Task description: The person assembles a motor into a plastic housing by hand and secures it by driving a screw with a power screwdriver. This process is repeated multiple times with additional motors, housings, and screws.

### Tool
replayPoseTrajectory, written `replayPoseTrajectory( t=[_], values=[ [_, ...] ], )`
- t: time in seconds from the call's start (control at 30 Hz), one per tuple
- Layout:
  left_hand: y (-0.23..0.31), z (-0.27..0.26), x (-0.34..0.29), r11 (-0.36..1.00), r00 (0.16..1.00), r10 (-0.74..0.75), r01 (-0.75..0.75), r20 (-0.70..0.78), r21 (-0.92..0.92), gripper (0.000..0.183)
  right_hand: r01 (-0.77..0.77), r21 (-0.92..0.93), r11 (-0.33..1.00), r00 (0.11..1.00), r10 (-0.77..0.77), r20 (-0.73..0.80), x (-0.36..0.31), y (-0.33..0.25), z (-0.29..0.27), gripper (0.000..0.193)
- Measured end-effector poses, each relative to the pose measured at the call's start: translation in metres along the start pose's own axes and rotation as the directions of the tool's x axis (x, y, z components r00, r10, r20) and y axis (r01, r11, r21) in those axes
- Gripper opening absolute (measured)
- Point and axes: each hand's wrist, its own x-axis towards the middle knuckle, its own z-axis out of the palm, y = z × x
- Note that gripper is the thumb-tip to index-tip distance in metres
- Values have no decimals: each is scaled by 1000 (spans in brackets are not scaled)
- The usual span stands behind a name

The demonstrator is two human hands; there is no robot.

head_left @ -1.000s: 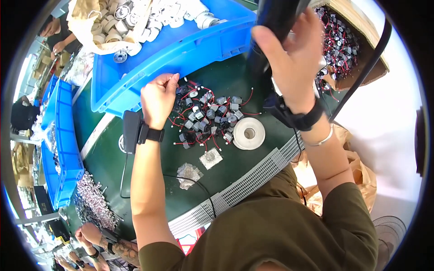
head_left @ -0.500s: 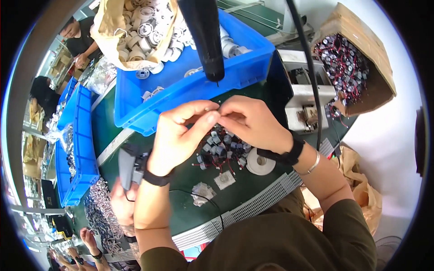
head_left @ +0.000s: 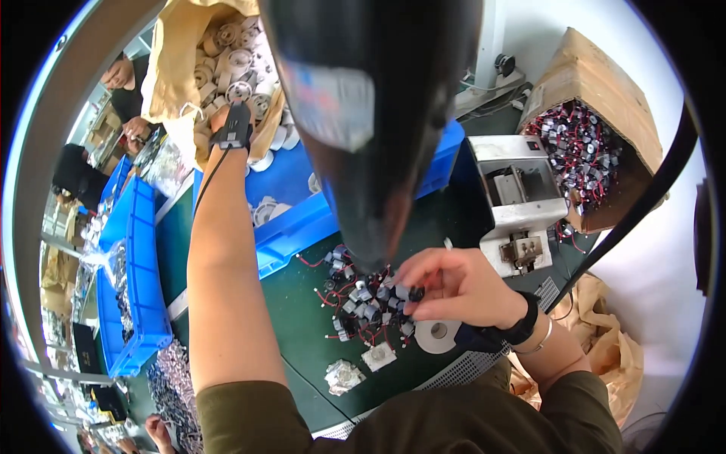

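Left hand: is lying among white plastic housings (head_left: 240,60) at the mouth of the paper bag (head_left: 170,64); the left hand (head_left: 224,119) is largely hiding behind its black wrist unit (head_left: 236,127), so finger opening and any hold cannot be told.
Left arm: is lying nearly straight, spanning the surface (head_left: 299,325) and the blue bin (head_left: 295,236), since the bag is sitting toward the far side.
Right hand: is hovering at the near right edge of the motor pile; the right hand (head_left: 461,286) is keeping thumb and fingers partly curled and apart, with a small dark part (head_left: 415,293) showing between them; a firm grip cannot be confirmed.
Right arm: is bending at the elbow, the wrist band (head_left: 524,318) lying low, because the pile is sitting close to the body.
Motor pile: small grey-and-black motors (head_left: 370,303) with red leads are lying loose on the surface, apparently for short-range picking.
Cardboard box: is tilting its opening toward the worker, seemingly for access; the cardboard box (head_left: 631,94) is containing similar motors.
Black cylindrical tool: is hanging over the work area, blurred; the black cylindrical tool (head_left: 363,181) is partly blocking the bin.
White ring: is lying flat beside the pile; the white ring (head_left: 437,334) is partly hiding behind the right hand.
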Motion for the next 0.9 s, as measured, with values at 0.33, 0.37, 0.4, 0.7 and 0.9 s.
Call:
replayPoseTrajectory(
  t=[0.33, 0.37, 0.4, 0.7, 0.9],
  values=[
    [60, -96, -19, 820, 827, -393, 118, 402, 560, 59, -6, -20, 1000, 1000, 6, -6, -31, -2, 17, 18],
    [55, -102, -26, 906, 901, -264, 109, 344, 408, 58, 7, -19, 1000, 1000, -7, 0, -35, -1, 18, 18],
    [59, -106, -37, 966, 955, -142, 76, 261, 246, 57, 16, -17, 1000, 1000, -16, 4, -39, -1, 17, 19],
    [326, -165, -173, 76, 661, -69, 750, 747, -657, 47, 116, -388, 914, 980, -168, -105, -63, -7, -9, 26],
    [400, -128, -206, 365, 670, -113, 715, 734, -596, 42, 123, -397, 909, 961, -209, -180, -67, 6, -10, 28]
  ],
)
